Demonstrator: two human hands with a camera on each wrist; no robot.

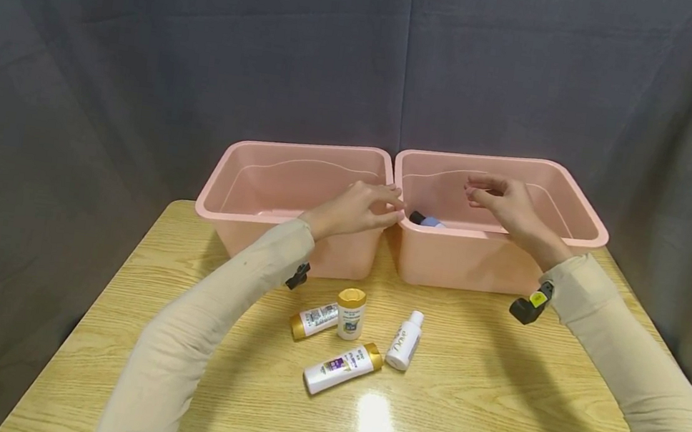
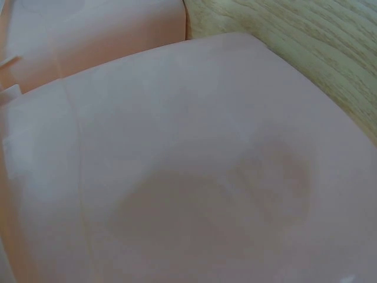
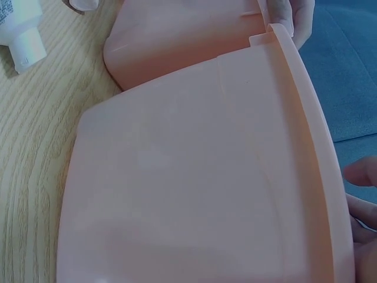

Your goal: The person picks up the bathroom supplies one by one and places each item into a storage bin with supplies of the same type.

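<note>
Grey cloth hung behind a pale wooden table (image 1: 491, 407) where two pink bins stood side by side. Both hands hovered apart and held nothing: the left hand (image 1: 360, 209) with loosely curled fingers at the seam between the left bin (image 1: 233, 159) and the right bin (image 1: 586, 209), the right hand (image 1: 506, 203) over the right bin. A dark-capped bottle (image 1: 426, 220) lay inside that bin. It looked small, light, smooth and rigid, probably slippery; I'd pinch it across the body.
</note>
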